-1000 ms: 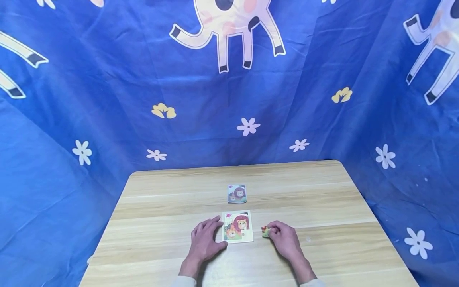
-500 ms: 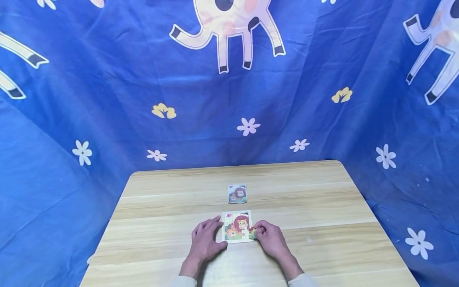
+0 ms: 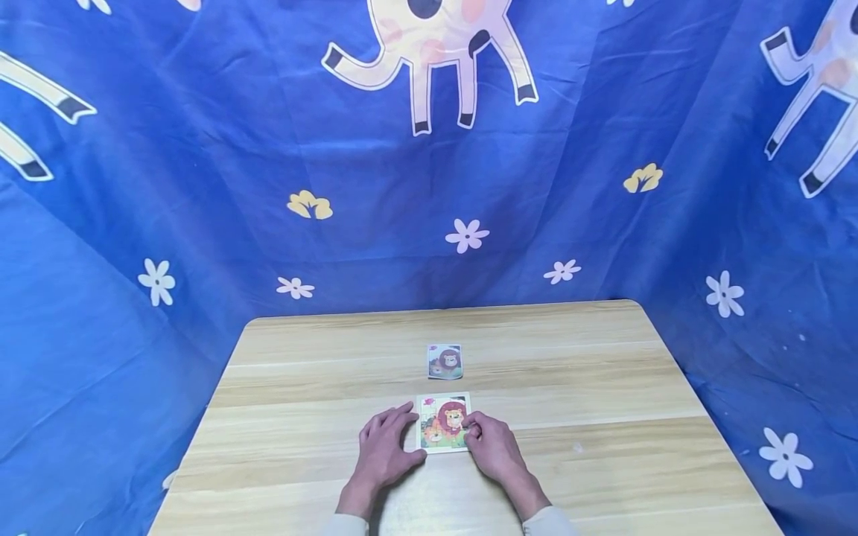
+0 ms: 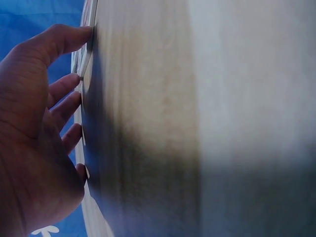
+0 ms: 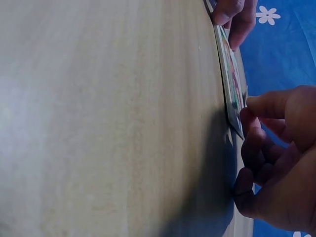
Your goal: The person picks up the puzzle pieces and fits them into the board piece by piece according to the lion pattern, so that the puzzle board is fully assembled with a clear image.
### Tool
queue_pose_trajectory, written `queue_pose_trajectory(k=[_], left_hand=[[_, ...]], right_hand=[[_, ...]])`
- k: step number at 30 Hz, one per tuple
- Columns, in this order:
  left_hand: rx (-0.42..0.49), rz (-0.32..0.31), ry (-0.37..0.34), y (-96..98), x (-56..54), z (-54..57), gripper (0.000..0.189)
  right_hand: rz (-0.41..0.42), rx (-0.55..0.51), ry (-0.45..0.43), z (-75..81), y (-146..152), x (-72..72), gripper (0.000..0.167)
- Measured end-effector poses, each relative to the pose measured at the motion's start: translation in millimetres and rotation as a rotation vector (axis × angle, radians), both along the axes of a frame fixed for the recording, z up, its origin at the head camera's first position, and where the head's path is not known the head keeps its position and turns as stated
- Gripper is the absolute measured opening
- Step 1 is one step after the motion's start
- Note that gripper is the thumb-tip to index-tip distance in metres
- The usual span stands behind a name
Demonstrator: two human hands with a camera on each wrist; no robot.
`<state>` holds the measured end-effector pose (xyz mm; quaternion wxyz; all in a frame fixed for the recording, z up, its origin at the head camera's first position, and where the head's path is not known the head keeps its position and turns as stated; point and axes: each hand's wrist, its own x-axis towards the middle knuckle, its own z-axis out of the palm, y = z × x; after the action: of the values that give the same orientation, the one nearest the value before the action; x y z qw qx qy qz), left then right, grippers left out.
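A lion jigsaw puzzle in a pale square tray (image 3: 444,451) lies flat on the table. My left hand (image 3: 383,445) rests at its left side, with the thumb at the near left corner and the other fingers spread along the edge. At the lower right of the picture, my right hand (image 3: 494,445) pinches a green puzzle piece (image 3: 459,440) over the tray, largely covered by the fingertips. In the right wrist view, its thumb and index finger meet above the tray's edge, and the other fingers are curled. Whether the piece lies fully flat is hidden.
A small picture card (image 3: 445,362) with the same lions lies beyond the tray. The wooden table (image 3: 302,387) stretches out on both sides. Blue patterned cloth (image 3: 375,246) hangs behind the table and along both sides.
My right hand has moved left from beside the tray, carrying the puzzle piece onto the picture's lower right, where the pale gap is now covered. The left hand has stayed in place.
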<state>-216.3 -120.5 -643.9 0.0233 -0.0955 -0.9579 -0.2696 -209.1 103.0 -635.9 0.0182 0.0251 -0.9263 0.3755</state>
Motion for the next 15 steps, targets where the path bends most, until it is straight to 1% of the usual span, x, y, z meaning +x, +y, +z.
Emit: queue_pose_trajectory(k=[5,8,12,15], left_hand=[[0.005,0.005,-0.001,0.4,0.1,-0.7,0.063],[0.007,0.004,0.001,0.5,0.4,-0.6,0.063],[0.008,0.002,0.001,0.8,0.6,0.0,0.063],[0.009,0.001,0.0,1.1,0.7,0.6,0.063]], right_hand=[[0.003,0.053,0.051,1.3,-1.4,2.1,0.019],[0.031,0.11,0.073,2.2,-2.7,4.2,0.021],[0.069,0.176,0.068,1.8,-3.8,5.9,0.027],[0.077,0.201,0.063,0.2,-3.7,6.6,0.028]])
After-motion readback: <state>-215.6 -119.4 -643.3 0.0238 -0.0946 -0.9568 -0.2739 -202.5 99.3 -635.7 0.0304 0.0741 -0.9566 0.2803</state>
